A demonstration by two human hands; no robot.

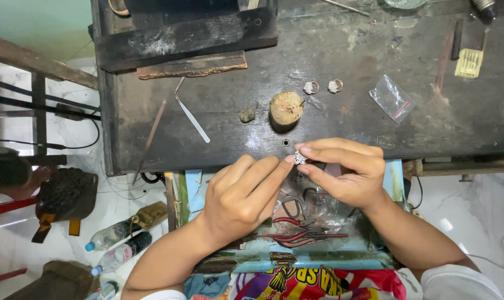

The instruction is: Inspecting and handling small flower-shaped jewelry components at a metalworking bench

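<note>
A small silver cluster ring (300, 158) is pinched between the fingertips of both hands above the front edge of a dark worn workbench (341, 122). My right hand (343, 169) holds it between thumb and forefinger. My left hand (243, 194) touches it from the left with its fingertips. Two similar rings (311, 87) (335, 86) lie on the bench further back, next to a rounded tan lump (286, 108).
Tweezers (192, 118), a thin rod (150, 139), a small clear bag (392, 98) and a dark wooden block (185, 36) lie on the bench. Red-handled pliers (302, 236) sit in an open drawer below my hands. Plastic bottles (116, 244) lie on the white floor at left.
</note>
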